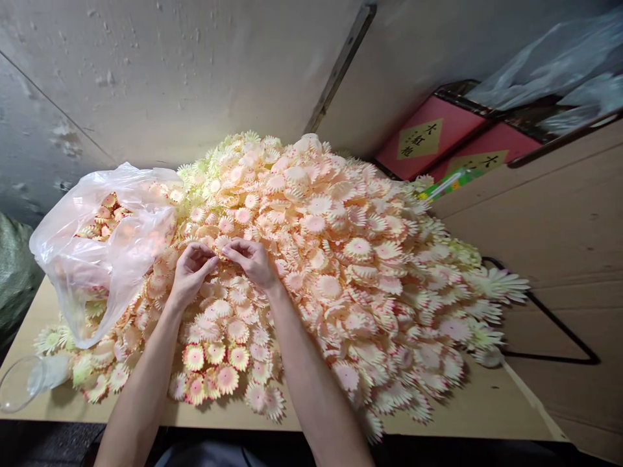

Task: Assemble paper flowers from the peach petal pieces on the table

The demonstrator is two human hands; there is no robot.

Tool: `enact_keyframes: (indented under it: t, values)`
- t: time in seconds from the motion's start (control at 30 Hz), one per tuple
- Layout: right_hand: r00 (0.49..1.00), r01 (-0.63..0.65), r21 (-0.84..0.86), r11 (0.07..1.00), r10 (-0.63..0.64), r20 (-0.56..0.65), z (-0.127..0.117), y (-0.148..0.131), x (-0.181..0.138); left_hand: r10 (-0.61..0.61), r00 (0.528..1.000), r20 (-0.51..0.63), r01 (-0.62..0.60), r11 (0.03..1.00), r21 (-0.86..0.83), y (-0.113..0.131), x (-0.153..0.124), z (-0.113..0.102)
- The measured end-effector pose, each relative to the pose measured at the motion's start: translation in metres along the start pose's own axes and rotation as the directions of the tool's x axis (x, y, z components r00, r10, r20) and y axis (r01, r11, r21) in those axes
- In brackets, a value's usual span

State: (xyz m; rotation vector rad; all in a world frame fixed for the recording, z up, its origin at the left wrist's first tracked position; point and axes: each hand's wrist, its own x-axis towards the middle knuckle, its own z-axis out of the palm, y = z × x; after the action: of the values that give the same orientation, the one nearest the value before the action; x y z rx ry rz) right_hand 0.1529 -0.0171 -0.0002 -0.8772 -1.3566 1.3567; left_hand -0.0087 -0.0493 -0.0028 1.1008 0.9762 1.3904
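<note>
My left hand (193, 271) and my right hand (254, 262) are close together over a big heap of artificial flower heads (335, 285). Thumb and fingertips are pinched together on both hands. Something small and pale seems to sit between the fingertips, but it blends with the blooms behind and I cannot make it out. The heap is pale pink and cream with fringed petals. Nearer to me, between my forearms, lie several yellowish flower heads (227, 379) with red-tipped petals. Left of my left hand a translucent plastic bag (63, 250) holds more flower heads.
A clear plastic cup (17, 388) lies tipped at the table's left front corner. Red boxes (423, 133) with yellow labels stand behind at the right, beside a large cardboard sheet (549, 240). A peeling wall (160, 78) closes off the back.
</note>
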Motion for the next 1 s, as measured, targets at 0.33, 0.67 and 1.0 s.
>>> enact_keyframes:
  t: [0.33, 0.67, 1.0]
  values:
    - [0.997, 0.081, -0.025, 0.996, -0.081, 0.011, 0.001, -0.007, -0.001, 0.014, 0.999, 0.034, -0.016, 0.999, 0.036, 0.0, 0.0, -0.001]
    - [0.993, 0.101, -0.106, 0.989, -0.107, -0.045, -0.003, 0.007, 0.005, -0.023, 0.998, 0.052, 0.022, 0.999, 0.026, -0.001, -0.001, -0.003]
    - [0.978, 0.013, -0.066, 0.998, -0.027, -0.208, -0.004, 0.019, 0.008, -0.016, 0.996, 0.087, 0.017, 1.0, -0.008, -0.002, -0.001, -0.006]
